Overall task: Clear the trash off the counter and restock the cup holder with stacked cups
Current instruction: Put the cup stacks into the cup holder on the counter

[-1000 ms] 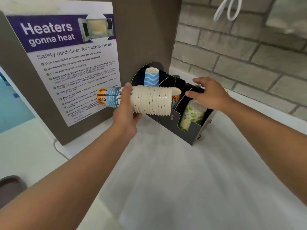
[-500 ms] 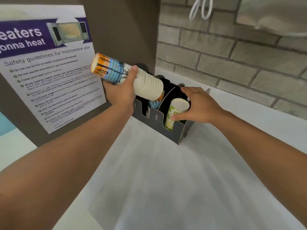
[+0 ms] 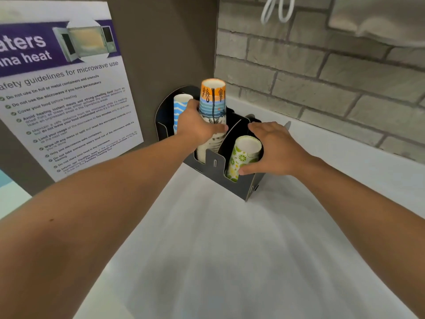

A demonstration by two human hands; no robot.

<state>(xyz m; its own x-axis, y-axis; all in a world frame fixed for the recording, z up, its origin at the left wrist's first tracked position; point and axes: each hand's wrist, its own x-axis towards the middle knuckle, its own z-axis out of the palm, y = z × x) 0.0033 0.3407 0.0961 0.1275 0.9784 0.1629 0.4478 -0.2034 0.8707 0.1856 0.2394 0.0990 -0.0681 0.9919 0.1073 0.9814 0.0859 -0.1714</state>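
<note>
A black cup holder stands on the white counter against the brown panel and the brick wall. My left hand grips a tall stack of paper cups, orange and blue on top, upright with its lower end down in the holder's front left slot. A blue-and-white wavy cup stack sits in the back left slot. A green lemon-print cup stack fills the front right slot. My right hand holds the holder's right side, thumb against the lemon cup and the holder's edge, fingers over the top rim.
A microwave safety poster hangs on the brown panel at left. The brick wall runs behind the holder, with a white cord loop hanging above. White counter stretches toward me.
My left hand has turned the cup stack from lying sideways to upright and lowered it into the front left slot. My right hand stayed on the holder's right side.
</note>
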